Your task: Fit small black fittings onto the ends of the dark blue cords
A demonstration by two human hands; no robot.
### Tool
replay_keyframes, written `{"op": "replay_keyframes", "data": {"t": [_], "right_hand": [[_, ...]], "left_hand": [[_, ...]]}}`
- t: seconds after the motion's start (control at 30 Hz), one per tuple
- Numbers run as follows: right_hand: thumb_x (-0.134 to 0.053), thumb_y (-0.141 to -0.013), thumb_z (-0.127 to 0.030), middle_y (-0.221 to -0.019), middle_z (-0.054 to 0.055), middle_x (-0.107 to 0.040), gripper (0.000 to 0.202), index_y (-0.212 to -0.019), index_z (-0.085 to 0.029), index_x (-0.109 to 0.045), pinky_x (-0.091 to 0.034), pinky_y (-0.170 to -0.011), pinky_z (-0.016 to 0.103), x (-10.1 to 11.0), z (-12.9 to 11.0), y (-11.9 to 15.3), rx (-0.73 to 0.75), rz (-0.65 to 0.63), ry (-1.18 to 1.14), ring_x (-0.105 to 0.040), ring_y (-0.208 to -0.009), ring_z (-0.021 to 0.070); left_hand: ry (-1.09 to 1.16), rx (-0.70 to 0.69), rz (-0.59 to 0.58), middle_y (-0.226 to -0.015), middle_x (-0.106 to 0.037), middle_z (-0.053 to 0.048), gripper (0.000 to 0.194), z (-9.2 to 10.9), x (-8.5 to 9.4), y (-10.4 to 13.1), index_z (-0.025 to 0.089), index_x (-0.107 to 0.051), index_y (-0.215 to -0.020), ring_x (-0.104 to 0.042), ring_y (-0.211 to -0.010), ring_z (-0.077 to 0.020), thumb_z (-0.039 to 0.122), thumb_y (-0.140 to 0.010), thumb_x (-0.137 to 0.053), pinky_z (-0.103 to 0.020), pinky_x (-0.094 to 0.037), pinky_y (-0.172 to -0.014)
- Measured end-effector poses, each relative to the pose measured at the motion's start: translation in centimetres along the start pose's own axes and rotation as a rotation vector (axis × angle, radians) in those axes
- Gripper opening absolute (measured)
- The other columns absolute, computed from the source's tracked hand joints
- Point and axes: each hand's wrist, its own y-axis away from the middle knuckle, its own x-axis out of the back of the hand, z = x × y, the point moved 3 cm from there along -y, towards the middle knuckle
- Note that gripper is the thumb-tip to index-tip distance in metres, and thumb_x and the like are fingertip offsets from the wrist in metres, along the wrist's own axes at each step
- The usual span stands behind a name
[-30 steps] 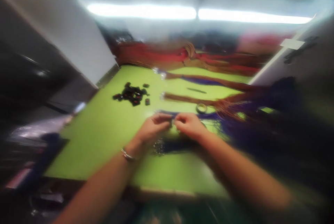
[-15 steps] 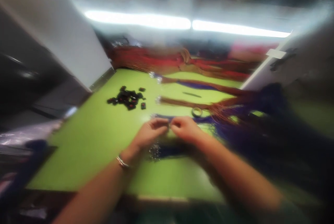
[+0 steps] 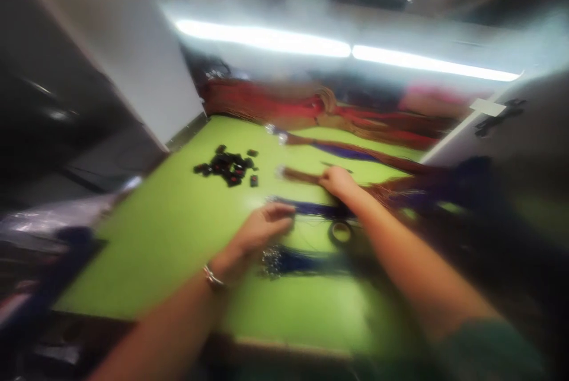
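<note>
My left hand [image 3: 267, 227] is closed in a pinch over the green table [image 3: 169, 250], beside the end of a blue wire bundle [image 3: 311, 208]; what its fingertips hold is too small to make out. Farther right and back, my right hand [image 3: 338, 182] has its fingers closed at a brown wire bundle [image 3: 300, 175] with a pale end. A roll of tape [image 3: 341, 232] lies below my right wrist. Nearer me lies another blue bundle [image 3: 302, 262] with shiny metal ends.
Black parts [image 3: 229, 166] are heaped at the back left. Behind my right hand are a thin dark tool [image 3: 336, 166] and a brown and blue bundle [image 3: 351, 149]. Red and brown wires [image 3: 275, 102] span the back, between a left panel [image 3: 155, 85] and a right one.
My right hand has left its place beside my left hand and moved back and right to the brown bundle. The tape roll now lies nearer me. The whole view has shifted slightly.
</note>
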Motion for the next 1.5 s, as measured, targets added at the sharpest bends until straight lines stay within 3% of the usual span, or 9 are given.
{"op": "replay_keyframes", "data": {"t": [0.13,0.3,0.4,0.63,0.77,0.97,1.17,1.5], "right_hand": [[-0.055,-0.077,-0.024,-0.075,0.006,-0.067,0.018,-0.079,-0.016,-0.071,-0.036,-0.060,0.023,0.5,0.4,0.0,0.024,0.026,-0.030,-0.053,-0.066,0.0135],[-0.048,-0.075,-0.015,-0.074,0.007,-0.066,0.020,-0.077,-0.013,-0.068,-0.033,-0.059,0.024,2.2,0.5,0.7,0.005,0.187,-0.006,-0.050,-0.063,0.0138],[-0.049,-0.073,-0.014,-0.074,0.004,-0.066,0.019,-0.076,-0.015,-0.068,-0.035,-0.062,0.023,3.2,-0.1,1.6,0.083,0.246,-0.103,-0.052,-0.067,0.0135],[-0.055,-0.077,-0.018,-0.068,0.001,-0.066,0.017,-0.077,-0.016,-0.071,-0.037,-0.063,0.022,4.3,-5.9,4.8,0.342,0.209,-0.380,-0.052,-0.061,0.0095],[-0.055,-0.077,-0.018,-0.069,0.002,-0.068,0.017,-0.075,-0.015,-0.072,-0.039,-0.064,0.022,4.4,-8.2,6.5,0.350,0.169,-0.500,-0.053,-0.061,0.0093],[-0.056,-0.072,-0.020,-0.063,0.001,-0.065,0.016,-0.071,-0.013,-0.070,-0.038,-0.055,0.020,3.0,-7.1,9.1,0.199,0.061,-0.712,-0.053,-0.058,0.0096],[-0.053,-0.074,-0.023,-0.059,-0.001,-0.062,0.018,-0.068,-0.018,-0.068,-0.034,-0.056,0.021,0.6,-5.9,11.2,0.145,0.181,-0.511,-0.049,-0.055,0.0091],[-0.047,-0.077,-0.028,-0.057,-0.001,-0.059,0.024,-0.065,-0.019,-0.066,-0.032,-0.056,0.020,0.4,-6.1,11.2,0.133,0.046,-0.468,-0.047,-0.056,0.0098]], "left_hand": [[0.019,0.024,-0.005,-0.085,-0.066,-0.006,0.034,-0.1,0.0,0.0,0.016,-0.065,-0.098,-0.061,-0.073,-0.0128,0.026,-0.067,-0.075,-0.025,-0.046,-0.068],[0.054,0.019,0.024,-0.083,-0.066,-0.006,0.034,0.2,-0.3,0.3,0.015,-0.067,-0.095,-0.060,-0.070,-0.0119,0.026,-0.064,-0.076,-0.025,-0.047,-0.067],[0.071,0.017,0.025,-0.083,-0.066,-0.006,0.034,0.3,-0.5,0.4,0.015,-0.067,-0.094,-0.059,-0.069,-0.0118,0.026,-0.063,-0.077,-0.025,-0.047,-0.067],[0.091,-0.008,0.015,-0.081,-0.068,-0.007,0.035,0.5,-0.5,0.4,0.014,-0.068,-0.094,-0.063,-0.070,-0.0142,0.026,-0.062,-0.078,-0.024,-0.047,-0.064],[0.087,-0.029,-0.018,-0.086,-0.068,-0.008,0.031,0.8,-0.6,0.5,0.015,-0.069,-0.092,-0.063,-0.074,-0.0144,0.026,-0.064,-0.077,-0.025,-0.048,-0.068],[0.188,-0.025,-0.045,-0.088,-0.067,-0.005,0.028,0.9,-0.9,0.7,0.016,-0.069,-0.094,-0.063,-0.074,-0.0116,0.023,-0.067,-0.075,-0.025,-0.049,-0.073],[0.300,0.056,0.009,-0.089,-0.069,-0.006,0.030,0.8,-1.2,0.4,0.014,-0.066,-0.090,-0.065,-0.077,-0.0127,0.016,-0.063,-0.077,-0.026,-0.051,-0.077],[0.291,0.043,-0.020,-0.091,-0.069,-0.005,0.032,0.2,-1.3,0.0,0.014,-0.064,-0.092,-0.065,-0.083,-0.0149,0.014,-0.063,-0.077,-0.028,-0.051,-0.079]]}}
